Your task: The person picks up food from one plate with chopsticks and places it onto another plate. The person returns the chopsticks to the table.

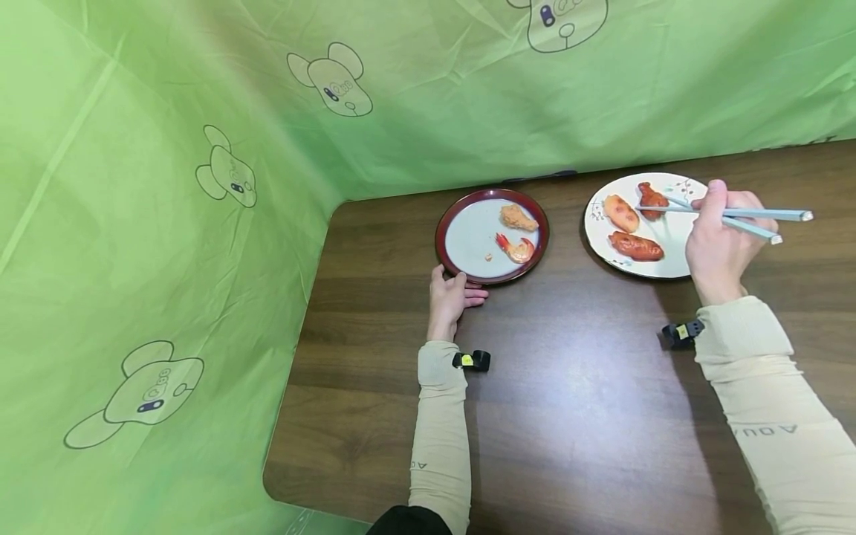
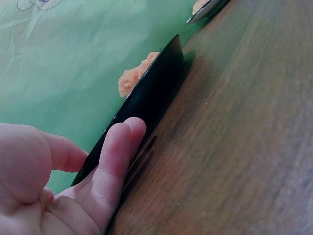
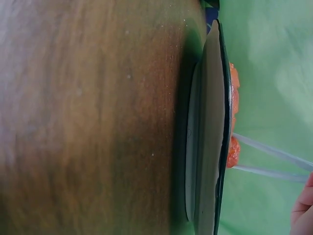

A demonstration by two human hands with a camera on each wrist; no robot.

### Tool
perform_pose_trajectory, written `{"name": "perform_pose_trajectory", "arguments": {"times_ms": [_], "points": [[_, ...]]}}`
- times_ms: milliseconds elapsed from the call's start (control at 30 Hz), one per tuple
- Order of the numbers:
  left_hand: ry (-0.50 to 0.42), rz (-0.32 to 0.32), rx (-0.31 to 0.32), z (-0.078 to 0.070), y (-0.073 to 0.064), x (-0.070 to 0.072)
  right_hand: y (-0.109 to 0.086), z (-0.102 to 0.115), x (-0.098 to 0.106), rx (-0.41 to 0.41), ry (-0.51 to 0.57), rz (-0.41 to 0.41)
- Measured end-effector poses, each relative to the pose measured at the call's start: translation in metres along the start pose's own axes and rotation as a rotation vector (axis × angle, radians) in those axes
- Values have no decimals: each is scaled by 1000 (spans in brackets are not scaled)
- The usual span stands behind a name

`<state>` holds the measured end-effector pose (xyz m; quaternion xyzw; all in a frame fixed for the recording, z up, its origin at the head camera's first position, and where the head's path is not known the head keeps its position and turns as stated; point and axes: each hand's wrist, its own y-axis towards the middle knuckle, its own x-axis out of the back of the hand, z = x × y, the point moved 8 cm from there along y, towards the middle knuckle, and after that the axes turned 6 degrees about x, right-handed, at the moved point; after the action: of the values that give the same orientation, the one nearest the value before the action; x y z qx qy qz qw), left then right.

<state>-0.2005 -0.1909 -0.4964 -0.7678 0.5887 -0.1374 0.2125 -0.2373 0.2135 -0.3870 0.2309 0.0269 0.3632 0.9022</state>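
My right hand (image 1: 725,241) holds a pair of pale blue chopsticks (image 1: 769,213) over a white plate (image 1: 675,256) with a floral rim. Their tips sit either side of a small red-brown drumstick (image 1: 652,199), which lies at the plate's far side. In the right wrist view the chopsticks (image 3: 274,152) straddle the glazed drumstick (image 3: 234,152) at the plate's edge. My left hand (image 1: 446,301) grips the near left rim of a red-rimmed plate (image 1: 443,239), thumb at the upper edge and fingers against its underside. On that plate are a fried drumstick (image 1: 518,217) and a shrimp (image 1: 516,250).
A golden oval piece (image 1: 620,214) and a glazed chicken wing (image 1: 635,247) share the white plate. One tiny crumb (image 1: 488,257) lies on the red-rimmed plate. Both plates stand near the back of the brown wooden table (image 1: 374,386), close to a green cloth wall (image 1: 428,141).
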Motion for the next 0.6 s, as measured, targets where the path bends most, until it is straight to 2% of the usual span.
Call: {"name": "perform_pose_trajectory", "arguments": {"times_ms": [233,600], "points": [[0,-7,-1,0,-1,1,3,-16,2,-13,-12,2],[-7,-6,-4,-1,-1,1,0,-10,5,-43,-18,-12]]}}
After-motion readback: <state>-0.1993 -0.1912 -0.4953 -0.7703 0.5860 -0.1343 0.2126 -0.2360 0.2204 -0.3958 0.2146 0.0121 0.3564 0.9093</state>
